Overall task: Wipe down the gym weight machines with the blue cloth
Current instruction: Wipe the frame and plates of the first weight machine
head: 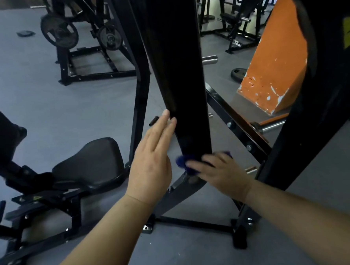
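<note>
A wide black machine beam (178, 70) slants down through the middle of the view. My left hand (153, 160) lies flat with straight fingers against the beam's left edge. At the beam's lower end my right hand (221, 170) presses the blue cloth (184, 164) onto the metal, fingers spread over it. Only bits of the cloth show, beside the fingers and under the beam's end. The beam joins a curved grey strut (180, 195) that runs down to the floor frame.
A black padded seat (89, 160) with its adjuster frame stands at the left. A thick black upright (304, 124) rises at the right, an orange pillar (274, 69) behind it. Another rack with weight plates (59, 33) stands at the back left, and a loose plate (238, 74) lies on the grey floor.
</note>
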